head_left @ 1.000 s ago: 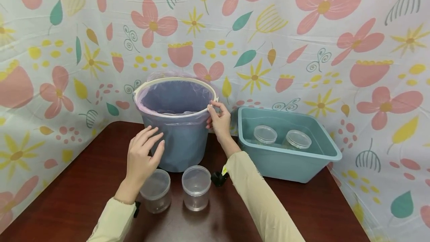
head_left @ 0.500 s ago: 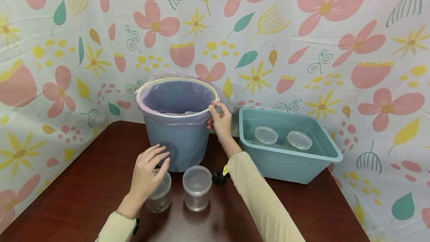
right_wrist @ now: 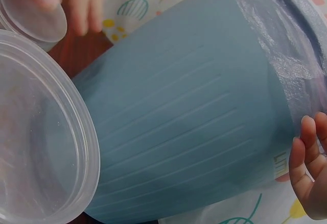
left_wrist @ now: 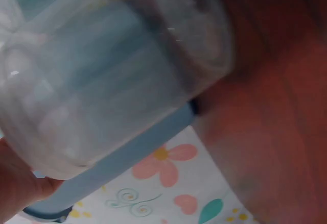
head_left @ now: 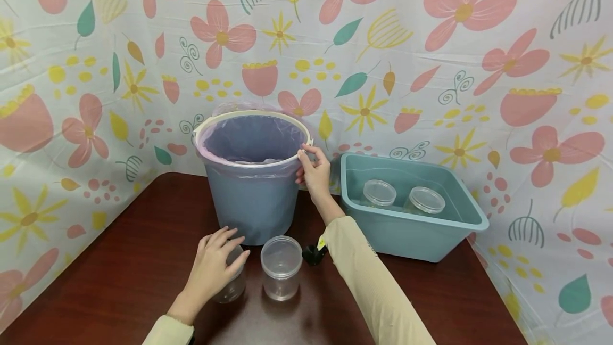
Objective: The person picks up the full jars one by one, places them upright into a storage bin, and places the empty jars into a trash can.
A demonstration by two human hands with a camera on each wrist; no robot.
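A blue-grey bucket [head_left: 254, 201] stands at the back left of the table, its cream rim ring [head_left: 282, 163] around a thin pinkish bag liner [head_left: 206, 153]. My right hand [head_left: 316, 174] pinches the ring's right side between thumb and fingers. Below the bucket, my left hand [head_left: 213, 268] is spread over the lid of the left clear plastic jar [head_left: 233, 287], fingers relaxed, covering most of it. That jar [left_wrist: 127, 81] fills much of the left wrist view, blurred, with part of the hand [left_wrist: 23, 185] beside its lid end. A second clear jar [head_left: 281, 268] stands lidded to its right.
To the right sits a teal rectangular basin [head_left: 407, 233] holding two lidded clear containers [head_left: 378, 192]. The dark red-brown table [head_left: 134, 249] meets a flower-patterned cloth [head_left: 407, 68] behind and at both sides. A black wrist device [head_left: 312, 254] hangs under the right sleeve.
My left hand has come down from in front of the bucket onto the left jar's lid area. My right hand stays at the bucket's rim ring.
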